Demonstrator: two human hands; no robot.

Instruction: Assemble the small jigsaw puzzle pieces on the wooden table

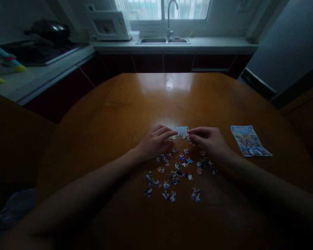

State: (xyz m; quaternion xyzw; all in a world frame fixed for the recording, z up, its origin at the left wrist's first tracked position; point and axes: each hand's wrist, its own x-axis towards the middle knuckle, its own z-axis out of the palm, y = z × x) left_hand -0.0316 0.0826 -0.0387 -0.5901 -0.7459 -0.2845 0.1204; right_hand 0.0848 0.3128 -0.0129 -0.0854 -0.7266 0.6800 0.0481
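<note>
A partly joined jigsaw puzzle (181, 130), pale blue along its far side, lies flat on the wooden table. My left hand (158, 139) rests over its left end with the fingers stretched out, covering part of it. At the right edge of the puzzle, my right hand (208, 139) pinches a small puzzle piece (190, 136) between thumb and fingertips; the fingers hide most of that piece. Several loose puzzle pieces (177, 173) are scattered on the near side of both hands, some overlapping in little clusters.
A creased picture sheet (250, 140) lies right of my right hand on the wooden table (114, 118). Beyond the table runs a counter with a sink (152, 40), a tall faucet (168, 21) and a white microwave (109, 26). A dark wok (50, 30) sits on the stove, far left.
</note>
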